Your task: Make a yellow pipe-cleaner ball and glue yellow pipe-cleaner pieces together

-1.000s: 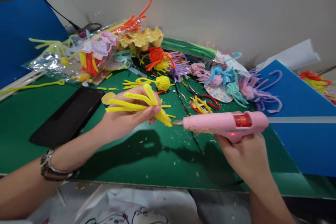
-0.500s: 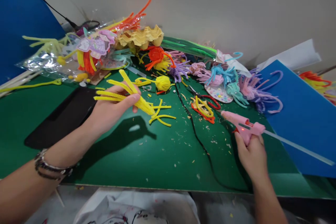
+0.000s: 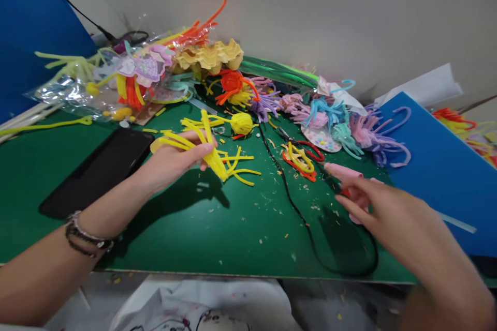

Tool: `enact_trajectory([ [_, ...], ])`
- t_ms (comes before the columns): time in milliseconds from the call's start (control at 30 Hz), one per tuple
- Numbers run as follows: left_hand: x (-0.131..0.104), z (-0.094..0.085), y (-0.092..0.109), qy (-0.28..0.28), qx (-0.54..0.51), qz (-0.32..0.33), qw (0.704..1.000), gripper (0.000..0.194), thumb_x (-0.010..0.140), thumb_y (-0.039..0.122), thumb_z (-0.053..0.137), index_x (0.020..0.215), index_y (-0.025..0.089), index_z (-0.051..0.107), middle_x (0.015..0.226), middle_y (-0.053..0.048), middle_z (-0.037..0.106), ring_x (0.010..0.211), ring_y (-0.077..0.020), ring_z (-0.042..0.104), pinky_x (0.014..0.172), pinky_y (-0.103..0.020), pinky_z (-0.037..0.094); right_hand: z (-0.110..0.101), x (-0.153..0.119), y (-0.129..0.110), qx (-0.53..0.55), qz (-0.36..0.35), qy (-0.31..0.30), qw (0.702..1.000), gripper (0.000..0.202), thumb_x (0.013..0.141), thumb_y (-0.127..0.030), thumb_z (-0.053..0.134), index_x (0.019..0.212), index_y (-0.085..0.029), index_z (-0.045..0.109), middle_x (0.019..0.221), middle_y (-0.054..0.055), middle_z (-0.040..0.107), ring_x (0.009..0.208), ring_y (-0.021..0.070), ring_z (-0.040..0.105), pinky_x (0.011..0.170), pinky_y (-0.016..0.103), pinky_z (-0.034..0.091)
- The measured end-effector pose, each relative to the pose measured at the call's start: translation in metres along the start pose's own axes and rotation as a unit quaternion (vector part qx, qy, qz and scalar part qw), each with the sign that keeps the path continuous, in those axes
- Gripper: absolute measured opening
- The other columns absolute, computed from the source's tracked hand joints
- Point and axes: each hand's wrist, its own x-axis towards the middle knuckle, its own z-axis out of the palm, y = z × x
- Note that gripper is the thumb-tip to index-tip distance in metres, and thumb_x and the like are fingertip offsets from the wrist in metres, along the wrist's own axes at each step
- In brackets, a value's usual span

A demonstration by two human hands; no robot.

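My left hand [image 3: 171,161] is closed around a bundle of yellow pipe cleaners [image 3: 216,163], held above the green table, its strands sticking out past the fingers. Just beyond its tip lie short yellow pipe cleaner pieces [image 3: 240,170]. At the right, my right hand [image 3: 404,217] is slightly blurred, its thumb and forefinger spread apart over a pink glue gun [image 3: 344,170]. Most of the gun is hidden behind this hand, and its clear glue stick [image 3: 460,223] shows beyond the wrist. Scissors with red handles [image 3: 316,154] rest left of the nozzle.
A black phone [image 3: 97,173] lies by my left forearm. A black cord [image 3: 289,194] crosses the table [image 3: 248,243]. Along the wall sit an egg carton [image 3: 212,57], a yellow pipe cleaner ball [image 3: 241,123] and several coloured tufts. A blue board [image 3: 438,160] leans at the right.
My right hand has loosened from the glue gun's handle and turned over it, with its fingers spreading. My left hand has shifted slightly right with the yellow bundle.
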Motion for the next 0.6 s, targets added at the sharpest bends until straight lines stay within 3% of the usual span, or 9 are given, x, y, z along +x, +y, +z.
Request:
enact_trajectory([
  [67,0.001,0.001,-0.004,-0.020,0.007,-0.035,0.999,0.015,0.061,0.020,0.071,0.070,0.013,0.061,0.057,0.004,0.057,0.048,-0.0036,0.049,0.041,-0.012,0.039,-0.006,0.028,-0.031,0.073,-0.110,0.027,0.991,0.011,0.076,-0.022,0.051,0.083,-0.018,0.060,0.073,0.003,0.064,0.060,0.0151,0.058,0.052,0.025,0.039],
  [167,0.001,0.002,-0.007,-0.050,0.002,-0.056,0.997,0.020,0.060,0.026,0.072,0.070,0.013,0.061,0.053,0.004,0.056,0.045,-0.0033,0.046,0.040,-0.013,0.038,0.002,0.069,-0.074,0.204,-0.245,-0.033,0.947,0.014,0.081,-0.016,0.048,0.086,-0.017,0.061,0.085,0.004,0.063,0.076,0.0125,0.058,0.067,0.022,0.041],
  [367,0.000,0.005,-0.005,-0.031,-0.025,-0.059,0.997,0.033,0.048,0.036,0.077,0.063,0.013,0.059,0.047,0.006,0.052,0.039,-0.0011,0.040,0.036,-0.012,0.034,0.048,0.110,-0.123,0.204,-0.330,-0.048,0.920,0.016,0.077,-0.017,0.055,0.092,-0.013,0.060,0.090,0.009,0.061,0.084,0.0169,0.055,0.073,0.027,0.040],
  [500,-0.001,0.006,-0.007,-0.039,-0.015,-0.058,0.997,0.035,0.049,0.039,0.076,0.063,0.013,0.059,0.049,0.005,0.053,0.039,-0.0015,0.041,0.036,-0.012,0.033,0.066,0.118,-0.133,0.210,-0.330,-0.055,0.919,0.010,0.074,-0.016,0.059,0.083,-0.014,0.060,0.084,0.006,0.060,0.077,0.0143,0.054,0.066,0.023,0.038],
  [600,-0.001,0.006,-0.010,-0.056,0.010,-0.066,0.996,0.033,0.052,0.039,0.075,0.064,0.013,0.058,0.046,0.006,0.051,0.038,-0.0022,0.041,0.036,-0.014,0.032,0.067,0.122,-0.131,0.212,-0.304,-0.053,0.927,0.005,0.075,-0.014,0.056,0.070,-0.014,0.059,0.073,0.003,0.059,0.067,0.0120,0.052,0.060,0.022,0.036],
])
